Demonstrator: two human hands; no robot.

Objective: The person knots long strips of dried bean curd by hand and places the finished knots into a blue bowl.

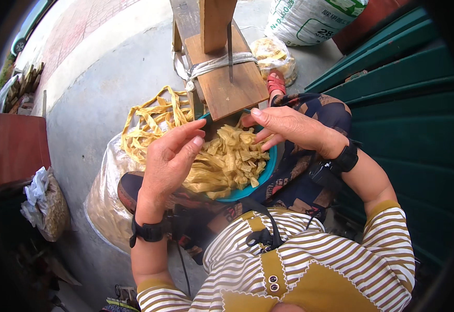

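A teal basin (269,165) sits between my knees, heaped with yellow-brown strips tied or folded into short bunches (233,156). Over its left side is my left hand (171,158), fingers stretched forward and thumb apart, with nothing visible in it. On the opposite side my right hand (292,127) hovers above the rim, thumb out and fingers loosely bent, also holding nothing I can see. Just beyond both hands juts a wooden board (232,96), bound to a bench by a white cloth strip (222,64). A thin dark metal rod (230,52) stands up from the board.
Long yellow strips (154,117) lie looped atop a large clear plastic bag (110,195) at my left. A smaller filled bag (273,54) and a white printed sack (310,23) stand ahead right. Green metal panels (404,109) border the right side.
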